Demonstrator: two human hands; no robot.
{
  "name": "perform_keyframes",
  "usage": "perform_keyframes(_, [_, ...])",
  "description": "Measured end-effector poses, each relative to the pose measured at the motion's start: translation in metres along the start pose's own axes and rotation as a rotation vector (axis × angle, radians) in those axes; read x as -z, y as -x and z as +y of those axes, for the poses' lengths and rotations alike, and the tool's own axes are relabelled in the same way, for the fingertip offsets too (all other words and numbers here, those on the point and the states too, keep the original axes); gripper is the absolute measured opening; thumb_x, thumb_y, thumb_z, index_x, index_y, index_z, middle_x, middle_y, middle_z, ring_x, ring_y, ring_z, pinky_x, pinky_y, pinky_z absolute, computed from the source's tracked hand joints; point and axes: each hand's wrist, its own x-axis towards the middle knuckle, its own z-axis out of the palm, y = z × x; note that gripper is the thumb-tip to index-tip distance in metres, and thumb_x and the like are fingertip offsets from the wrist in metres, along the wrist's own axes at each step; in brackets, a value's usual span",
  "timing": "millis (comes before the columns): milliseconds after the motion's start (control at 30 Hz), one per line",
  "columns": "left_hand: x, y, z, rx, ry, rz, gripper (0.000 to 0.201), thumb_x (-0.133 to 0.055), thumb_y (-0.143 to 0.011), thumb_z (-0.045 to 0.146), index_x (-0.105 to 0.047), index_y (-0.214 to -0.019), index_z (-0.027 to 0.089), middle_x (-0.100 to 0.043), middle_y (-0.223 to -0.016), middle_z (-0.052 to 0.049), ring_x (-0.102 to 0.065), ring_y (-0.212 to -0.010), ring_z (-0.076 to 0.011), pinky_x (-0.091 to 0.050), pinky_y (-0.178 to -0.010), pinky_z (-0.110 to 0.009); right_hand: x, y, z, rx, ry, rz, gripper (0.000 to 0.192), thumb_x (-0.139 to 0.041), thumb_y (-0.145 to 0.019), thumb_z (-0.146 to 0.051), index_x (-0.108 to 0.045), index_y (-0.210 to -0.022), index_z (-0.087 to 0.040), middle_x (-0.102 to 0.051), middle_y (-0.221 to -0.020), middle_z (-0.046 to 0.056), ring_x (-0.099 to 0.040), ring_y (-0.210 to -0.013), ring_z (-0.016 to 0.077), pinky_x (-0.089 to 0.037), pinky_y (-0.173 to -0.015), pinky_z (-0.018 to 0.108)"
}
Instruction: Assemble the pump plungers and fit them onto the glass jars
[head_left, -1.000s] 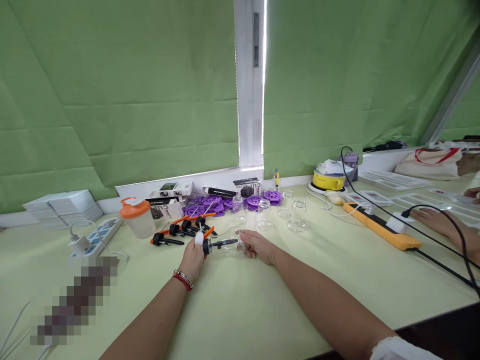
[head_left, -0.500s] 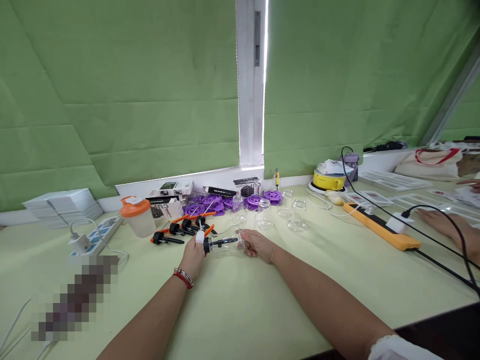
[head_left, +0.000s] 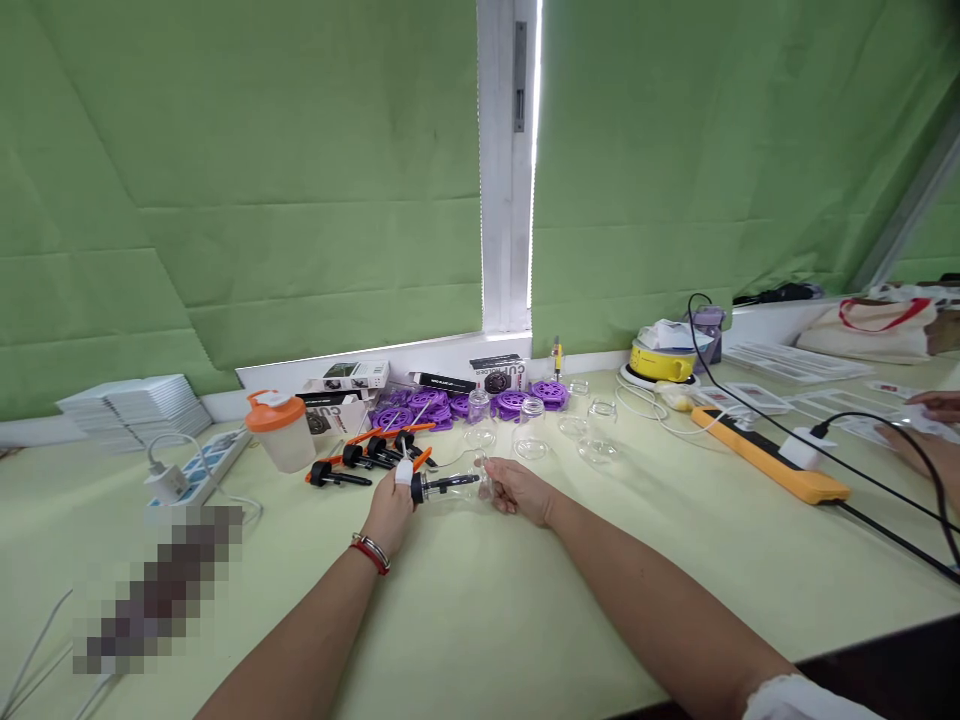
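Head view: I see both hands closed on one small clear glass bottle (head_left: pixel 459 487) lying sideways just above the pale green table (head_left: pixel 525 600).

My left hand (head_left: pixel 390 510) grips its black dropper cap (head_left: pixel 416 487); my right hand (head_left: pixel 520 490) holds the bottle's base. Loose black-and-orange droppers (head_left: pixel 360 458) lie just behind, with empty clear glass bottles (head_left: pixel 540 435) near and an orange-lidded shaker cup (head_left: pixel 279 432) farther left.
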Motion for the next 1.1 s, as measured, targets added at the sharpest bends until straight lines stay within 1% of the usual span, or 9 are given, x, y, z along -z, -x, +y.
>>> perform_keyframes(133, [0.000,0.001,0.000,-0.005,-0.013,-0.001,0.043,-0.048,-0.072,0.063,-0.048,-0.068,0.020,-0.033,-0.050,0.008,-0.036,-0.043,-0.0096,-0.029,-0.042,-0.023,0.001,-0.001,0.002,-0.001,-0.001,0.008,0.047,-0.052,-0.077,-0.062,-0.053,-0.094,-0.018,-0.061,-0.067,-0.001,-0.041,-0.040,0.0055,-0.018,-0.036,0.020])
perform_keyframes(367, [0.000,-0.001,-0.002,-0.027,-0.026,0.000,0.049,-0.050,-0.067,0.069,-0.047,-0.067,0.020,-0.032,-0.052,0.008,-0.036,-0.044,-0.0094,-0.031,-0.042,-0.023,0.001,-0.001,0.002,-0.006,-0.004,0.013,0.047,-0.052,-0.077,-0.062,-0.054,-0.092,-0.017,-0.060,-0.067,0.000,-0.042,-0.040,0.0055,-0.018,-0.036,0.020])
perform_keyframes(500, [0.001,-0.002,-0.004,-0.043,-0.049,-0.003,0.047,-0.048,-0.071,0.067,-0.048,-0.067,0.020,-0.033,-0.052,0.007,-0.037,-0.044,-0.0095,-0.031,-0.043,-0.023,0.001,-0.001,0.002,-0.003,0.005,0.005,0.047,-0.051,-0.078,-0.062,-0.053,-0.091,-0.018,-0.060,-0.067,-0.001,-0.042,-0.040,0.0054,-0.018,-0.036,0.020])
perform_keyframes(633, [0.003,-0.004,-0.006,-0.049,-0.073,0.003,0.045,-0.045,-0.075,0.064,-0.049,-0.069,0.020,-0.037,-0.053,0.006,-0.040,-0.045,-0.0101,-0.031,-0.042,-0.023,0.000,-0.001,0.002,-0.008,0.009,0.012,0.047,-0.050,-0.078,-0.063,-0.052,-0.092,-0.018,-0.060,-0.068,-0.001,-0.041,-0.040,0.0050,-0.019,-0.036,0.019])
perform_keyframes(733, [0.004,-0.005,-0.006,-0.056,-0.080,0.002,0.046,-0.043,-0.075,0.065,-0.051,-0.071,0.019,-0.040,-0.055,0.006,-0.042,-0.045,-0.0098,-0.032,-0.043,-0.022,-0.001,-0.001,0.002,-0.007,0.020,-0.001,0.049,-0.049,-0.079,-0.064,-0.053,-0.096,-0.018,-0.061,-0.071,0.000,-0.042,-0.041,0.0049,-0.019,-0.035,0.019])
perform_keyframes(900, [0.007,-0.003,-0.002,-0.086,-0.085,-0.012,0.047,-0.045,-0.075,0.065,-0.053,-0.070,0.018,-0.042,-0.054,0.006,-0.041,-0.044,-0.0088,-0.030,-0.041,-0.021,-0.002,-0.001,0.002,0.012,0.031,-0.023,0.052,-0.047,-0.080,-0.062,-0.052,-0.108,-0.019,-0.064,-0.076,0.001,-0.044,-0.041,0.0054,-0.021,-0.034,0.019])
perform_keyframes(1000, [0.009,0.002,0.003,-0.137,-0.056,-0.061,0.046,-0.046,-0.076,0.062,-0.054,-0.070,0.018,-0.041,-0.054,0.006,-0.039,-0.044,-0.0081,-0.029,-0.041,-0.020,-0.003,0.000,0.000,0.001,0.032,-0.046,0.051,-0.046,-0.081,-0.059,-0.051,-0.111,-0.019,-0.067,-0.082,0.004,-0.050,-0.043,0.0073,-0.024,-0.035,0.019])
perform_keyframes(1100, [0.009,0.007,0.007,-0.251,0.079,-0.192,0.047,-0.042,-0.079,0.061,-0.057,-0.075,0.016,-0.046,-0.056,0.004,-0.040,-0.046,-0.0091,-0.032,-0.041,-0.022,-0.003,0.001,-0.002,-0.023,-0.001,-0.073,0.053,-0.042,-0.082,-0.056,-0.044,-0.120,-0.019,-0.069,-0.087,0.007,-0.058,-0.048,0.0112,-0.027,-0.036,0.020])
